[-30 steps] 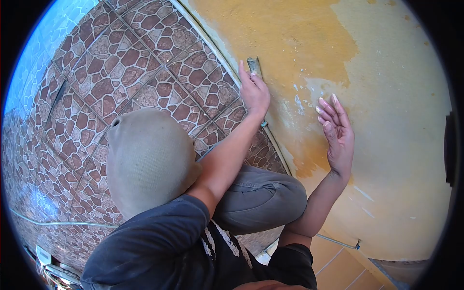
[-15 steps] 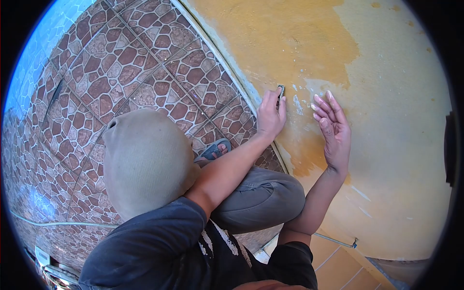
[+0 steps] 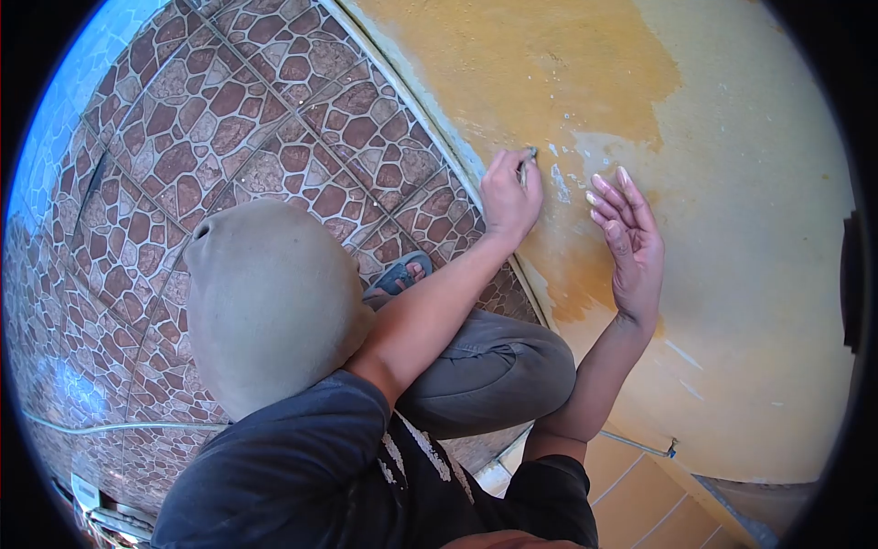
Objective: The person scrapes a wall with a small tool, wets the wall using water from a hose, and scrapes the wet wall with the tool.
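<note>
My left hand (image 3: 512, 194) is closed with thumb and fingers pinching a small flat greyish tool (image 3: 531, 155), most of it hidden by the fingers. The tool's tip lies against the yellow wall (image 3: 549, 55), just left of some white flaked spots (image 3: 562, 193). To the right, my right hand (image 3: 637, 256) is held up in front of the wall with nothing in it. Its fingers are apart and slightly curled, and pale residue coats the fingertips.
Stone-patterned tiles (image 3: 233, 101) cover the ground on the left, meeting the wall along its base. A bent grey trouser knee (image 3: 503, 375) sits between my arms, with a sandalled foot (image 3: 402, 273) behind. A rounded beige cloth shape (image 3: 279, 302) fills the left. A thin hose (image 3: 128, 425) crosses the tiles.
My left hand has shifted slightly upward in the view with the small tool, and its wrist has turned a little. My right hand stays in place.
</note>
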